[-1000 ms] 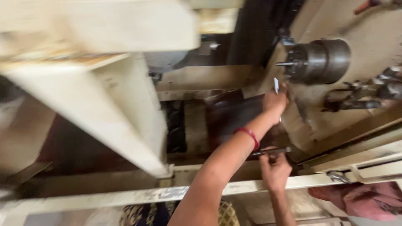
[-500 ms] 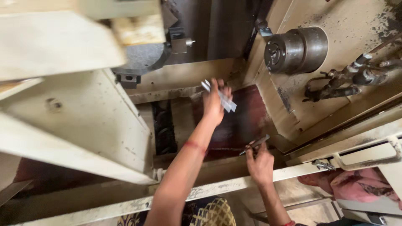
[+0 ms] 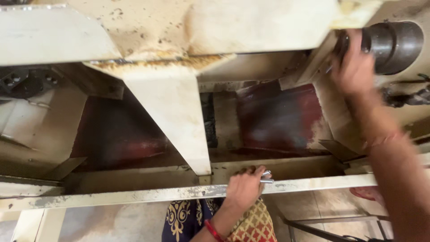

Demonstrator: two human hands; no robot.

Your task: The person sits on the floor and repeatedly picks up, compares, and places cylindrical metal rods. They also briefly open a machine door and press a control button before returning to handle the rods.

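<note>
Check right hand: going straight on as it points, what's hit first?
The dark metal cylinder on the machine. The right hand is at its edge; blur hides whether they touch. Left hand grips small metal pieces.

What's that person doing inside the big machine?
A person is leaning over a big, grimy cream-coloured machine. Their right hand is up against the dark round metal cylinder at the top right; it is blurred, so its grip is unclear. Their left hand rests on the pale front rail, closed around some small shiny metal pieces.
</note>
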